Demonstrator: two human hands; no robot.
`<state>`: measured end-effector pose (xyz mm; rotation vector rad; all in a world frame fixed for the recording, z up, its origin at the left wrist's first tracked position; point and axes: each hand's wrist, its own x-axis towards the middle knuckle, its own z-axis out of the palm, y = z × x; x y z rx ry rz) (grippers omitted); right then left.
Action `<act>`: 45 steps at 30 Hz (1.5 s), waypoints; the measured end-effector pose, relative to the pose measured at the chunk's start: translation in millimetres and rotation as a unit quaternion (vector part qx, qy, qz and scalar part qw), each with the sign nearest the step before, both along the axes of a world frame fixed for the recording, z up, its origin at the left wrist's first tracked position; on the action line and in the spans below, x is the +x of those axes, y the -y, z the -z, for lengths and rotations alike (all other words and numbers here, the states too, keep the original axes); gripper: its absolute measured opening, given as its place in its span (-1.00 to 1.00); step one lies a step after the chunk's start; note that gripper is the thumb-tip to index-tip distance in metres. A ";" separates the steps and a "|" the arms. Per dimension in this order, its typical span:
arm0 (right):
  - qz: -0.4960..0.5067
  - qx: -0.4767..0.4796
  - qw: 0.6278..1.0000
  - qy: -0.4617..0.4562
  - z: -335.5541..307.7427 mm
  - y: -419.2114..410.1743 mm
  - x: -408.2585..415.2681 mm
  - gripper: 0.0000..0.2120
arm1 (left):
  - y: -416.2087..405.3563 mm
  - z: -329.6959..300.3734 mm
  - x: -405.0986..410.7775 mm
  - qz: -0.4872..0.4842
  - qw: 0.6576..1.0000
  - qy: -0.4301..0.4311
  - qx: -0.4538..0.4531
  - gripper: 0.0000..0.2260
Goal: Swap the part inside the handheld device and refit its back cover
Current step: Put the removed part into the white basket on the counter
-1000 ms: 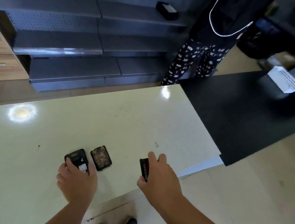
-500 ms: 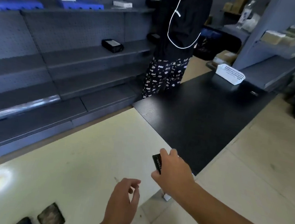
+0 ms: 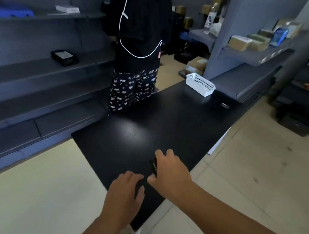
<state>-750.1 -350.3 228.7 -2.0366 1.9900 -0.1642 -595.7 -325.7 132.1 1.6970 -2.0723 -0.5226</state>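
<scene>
My right hand (image 3: 171, 175) grips a small flat black part (image 3: 153, 166) edge-on between thumb and fingers, over the near end of the black table (image 3: 149, 127). Only the part's thin edge with small pale marks shows past my fingers. My left hand (image 3: 125, 197) hovers just left of it with fingers spread and nothing in it, over the seam between the black table and the cream table (image 3: 42, 191). The handheld device and its back cover are out of view.
A person in black top and patterned trousers (image 3: 131, 89) stands at the far side of the black table. A white perforated basket (image 3: 200, 84) sits at its far end. Grey shelving (image 3: 43, 67) runs along the left, more shelves with boxes (image 3: 252, 43) on the right.
My view swung right and up from the cream table to the black one. The right hand carried the black part over the black table. The left hand left the device and followed.
</scene>
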 end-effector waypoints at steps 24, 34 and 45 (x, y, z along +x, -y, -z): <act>0.010 0.067 0.997 -0.042 34.0 337.0 -323.7 -0.53 | 341.3 11.7 -302.4 -0.016 0.999 0.018 -0.043 -0.67; -0.046 0.056 0.997 -0.018 34.4 444.7 -488.2 -0.54 | 430.4 2.3 -464.1 -0.102 0.991 0.073 -0.051 -0.71; -0.107 0.055 0.993 0.002 21.4 534.1 -593.6 -0.51 | 503.8 -20.3 -573.3 -0.176 0.980 0.082 -0.037 -0.70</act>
